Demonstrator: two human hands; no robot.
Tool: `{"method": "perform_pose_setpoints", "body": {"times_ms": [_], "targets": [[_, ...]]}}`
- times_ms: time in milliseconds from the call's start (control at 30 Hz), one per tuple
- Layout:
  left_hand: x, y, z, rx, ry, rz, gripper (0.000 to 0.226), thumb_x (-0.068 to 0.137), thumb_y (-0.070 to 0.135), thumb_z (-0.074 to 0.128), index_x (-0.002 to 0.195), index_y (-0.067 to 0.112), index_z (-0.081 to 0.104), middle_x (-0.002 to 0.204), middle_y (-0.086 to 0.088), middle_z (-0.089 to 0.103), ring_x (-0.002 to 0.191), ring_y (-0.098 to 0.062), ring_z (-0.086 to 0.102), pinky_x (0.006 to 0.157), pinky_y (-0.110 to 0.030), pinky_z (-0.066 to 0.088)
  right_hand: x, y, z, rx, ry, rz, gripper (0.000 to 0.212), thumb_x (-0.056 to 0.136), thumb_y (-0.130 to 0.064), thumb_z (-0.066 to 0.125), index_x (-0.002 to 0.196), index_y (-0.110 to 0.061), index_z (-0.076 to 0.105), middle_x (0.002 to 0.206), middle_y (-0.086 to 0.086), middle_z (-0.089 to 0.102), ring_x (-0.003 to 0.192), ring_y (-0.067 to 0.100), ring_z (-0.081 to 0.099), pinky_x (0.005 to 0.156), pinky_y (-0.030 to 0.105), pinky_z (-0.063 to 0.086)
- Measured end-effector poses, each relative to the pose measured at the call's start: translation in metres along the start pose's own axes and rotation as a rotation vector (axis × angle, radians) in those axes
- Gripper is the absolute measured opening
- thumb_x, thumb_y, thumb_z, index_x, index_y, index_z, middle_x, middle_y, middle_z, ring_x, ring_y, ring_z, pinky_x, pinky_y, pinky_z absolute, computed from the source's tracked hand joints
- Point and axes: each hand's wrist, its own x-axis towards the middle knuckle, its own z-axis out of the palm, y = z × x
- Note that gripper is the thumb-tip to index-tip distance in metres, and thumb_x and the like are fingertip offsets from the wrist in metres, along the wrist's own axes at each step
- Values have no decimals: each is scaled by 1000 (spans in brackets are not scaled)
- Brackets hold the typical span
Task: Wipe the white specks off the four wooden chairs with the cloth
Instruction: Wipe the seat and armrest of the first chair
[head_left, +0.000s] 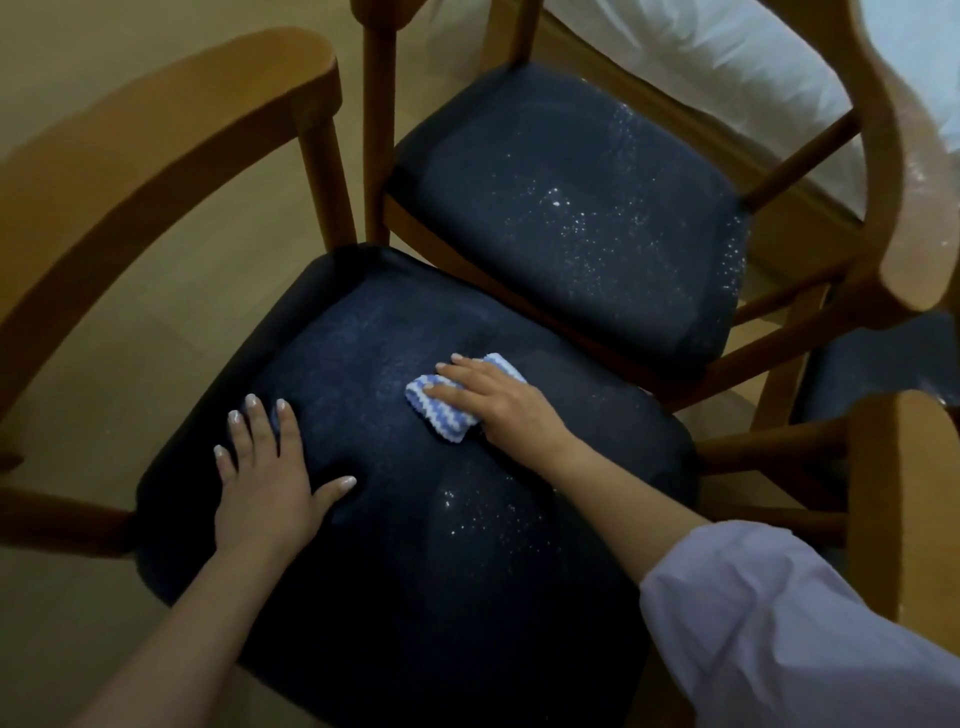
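Note:
A wooden chair with a dark blue padded seat (395, 597) fills the near middle. My right hand (493, 397) presses a folded blue-and-white striped cloth (441, 410) flat onto the seat, fingers straight over it. My left hand (270, 473) rests flat on the seat's left part with its fingers spread. White specks (478, 512) lie on the seat just below the cloth. A second chair (571, 208) stands behind, its seat dusted with many white specks (587, 223) toward the right.
A curved wooden backrest (156, 135) arcs along the left. Part of a third chair (893, 467) stands at the right edge. White bedding (727, 67) lies at the top right. The floor (156, 374) is light wood.

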Motion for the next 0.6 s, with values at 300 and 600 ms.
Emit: {"method": "perform_pose_setpoints", "body": {"times_ms": [300,600], "targets": [[1,-1,0,11,-6,7,103,86,59,47,147,6,-16,152,-21,-25,141,-35,-21,115,-49,-3,20,29,-9,27,89,343,61,83,6,42,134,-24,56,143,1,49,138,21,39,102,39,42],[2,0,0,26,-25,1,104,86,60,46,146,6,-19,151,-22,-27,140,-36,-22,115,-48,-5,11,14,-20,132,64,475,75,82,20,41,139,-27,49,149,-3,42,141,11,31,100,9,23]]}}
